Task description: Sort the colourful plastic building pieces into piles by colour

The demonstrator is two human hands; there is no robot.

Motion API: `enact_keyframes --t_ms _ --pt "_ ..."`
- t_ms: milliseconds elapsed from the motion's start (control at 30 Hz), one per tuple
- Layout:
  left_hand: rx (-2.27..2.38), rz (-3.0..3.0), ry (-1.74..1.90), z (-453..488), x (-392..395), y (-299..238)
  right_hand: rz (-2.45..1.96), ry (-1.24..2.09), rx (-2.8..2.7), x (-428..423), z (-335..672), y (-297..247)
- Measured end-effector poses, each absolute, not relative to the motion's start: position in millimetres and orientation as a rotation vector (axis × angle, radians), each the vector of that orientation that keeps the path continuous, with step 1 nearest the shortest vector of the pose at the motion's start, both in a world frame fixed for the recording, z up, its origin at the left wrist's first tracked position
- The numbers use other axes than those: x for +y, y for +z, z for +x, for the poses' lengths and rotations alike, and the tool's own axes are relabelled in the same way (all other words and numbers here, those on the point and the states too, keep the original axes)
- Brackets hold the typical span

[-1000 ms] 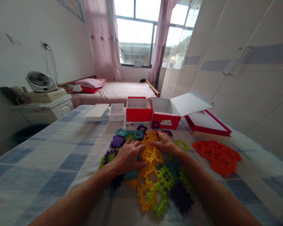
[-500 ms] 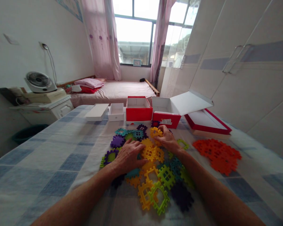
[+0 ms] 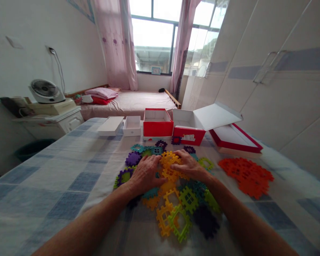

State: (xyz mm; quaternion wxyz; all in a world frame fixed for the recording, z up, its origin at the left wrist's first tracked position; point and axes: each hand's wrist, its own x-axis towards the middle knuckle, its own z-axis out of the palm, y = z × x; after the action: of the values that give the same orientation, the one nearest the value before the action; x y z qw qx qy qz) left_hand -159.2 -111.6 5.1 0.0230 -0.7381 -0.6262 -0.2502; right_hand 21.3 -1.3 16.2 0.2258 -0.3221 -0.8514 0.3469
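Yellow interlocking plastic pieces [image 3: 168, 174] with notched edges lie stacked in the middle of a multicoloured pile. My right hand [image 3: 190, 165] pinches a yellow piece [image 3: 168, 158] between thumb and fingers at the top of that stack. On its left side, my left hand [image 3: 146, 175] rests over the pile, fingers stretched and thumb apart, fingertips beside the yellow pieces. Purple [image 3: 132, 159], teal [image 3: 156, 151] and green pieces [image 3: 188, 200] surround both hands. A light green frame piece [image 3: 180, 223] overlaps yellow ones nearest me. My left palm hides some pieces.
A separate heap of orange-red pieces [image 3: 246, 174] lies to the right. Along the back stand a white lid [image 3: 110, 127], a small white box [image 3: 132, 126], a red box [image 3: 158, 128], an open-flapped red box [image 3: 188, 136] and a red-rimmed lid [image 3: 236, 140].
My right hand has brought the yellow piece left and toward me, onto the yellow stack. My left hand stays nearly in place over the pile.
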Motion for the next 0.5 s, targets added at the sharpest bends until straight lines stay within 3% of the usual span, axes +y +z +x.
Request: enact_keyframes --t_ms 267,500 --pt "-1.916 -2.346 -0.670 -159.2 -110.9 6.5 -0.893 1.045 -2.383 -12.0 15.9 23.1" --pt "-1.964 -2.307 -0.816 -157.5 -110.6 6.4 -0.863 0.969 -2.371 -9.7 10.9 18.2"
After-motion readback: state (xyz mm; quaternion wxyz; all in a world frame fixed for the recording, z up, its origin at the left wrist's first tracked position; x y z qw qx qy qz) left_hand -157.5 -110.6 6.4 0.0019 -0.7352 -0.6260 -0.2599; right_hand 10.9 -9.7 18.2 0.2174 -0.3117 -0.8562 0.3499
